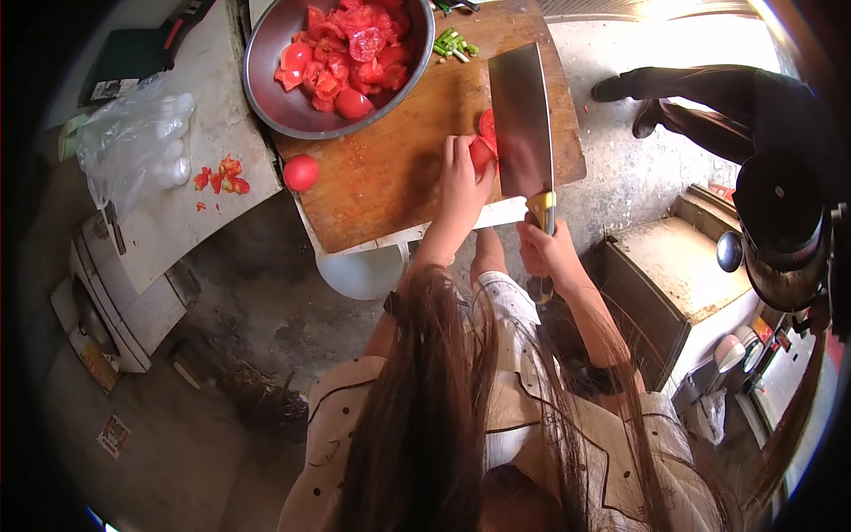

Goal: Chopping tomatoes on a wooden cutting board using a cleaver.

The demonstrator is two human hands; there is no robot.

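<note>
My right hand (pixel 546 253) grips the yellow-and-dark handle of a broad cleaver (pixel 522 126). Its blade stands over the right part of a wooden cutting board (pixel 379 189). Against the blade's left side, the fingers of my left hand (pixel 463 176) hold a cut tomato (pixel 481 156). Another red cut face shows just behind it, and the blade hides the rest. A whole peeled-looking tomato (pixel 301 173) sits at the board's left edge. Behind it a metal bowl (pixel 256 86) holds many tomato chunks (pixel 349 56).
Chopped green scallion (pixel 455 45) lies at the board's far side. On the left counter (pixel 153 249) are tomato stem scraps (pixel 225 178), a plastic bag of eggs (pixel 143 143) and a small knife (pixel 114 227). A person in dark trousers (pixel 698 86) stands at the right, near a wooden-topped cabinet (pixel 685 259).
</note>
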